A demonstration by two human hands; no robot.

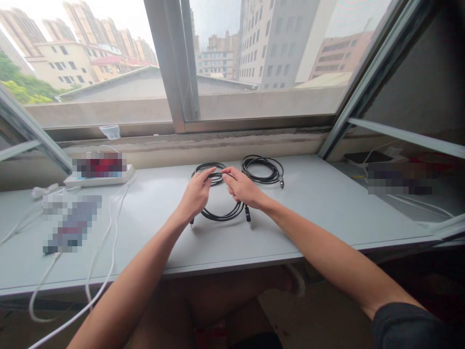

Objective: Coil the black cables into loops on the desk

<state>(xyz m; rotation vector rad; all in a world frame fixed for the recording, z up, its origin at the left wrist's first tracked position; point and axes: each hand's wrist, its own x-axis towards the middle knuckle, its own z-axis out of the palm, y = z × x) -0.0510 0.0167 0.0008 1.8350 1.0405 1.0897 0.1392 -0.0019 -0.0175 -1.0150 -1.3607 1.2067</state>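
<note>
pinching a cable (223, 217) mid-frame, left hand (198, 193) and right hand (244, 188) hide parts of its loop; its plugs (248, 214) point down-frame.

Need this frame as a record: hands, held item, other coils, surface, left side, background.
left hand: pinching held coil
right hand: pinching same coil
held coil: black cable, plug below right hand; table contact unclear
other coils: one behind hands, one farther right, both black, on table
surface: pale table
left side: white cables, white box, pixelated items
background: window, buildings outside
</note>
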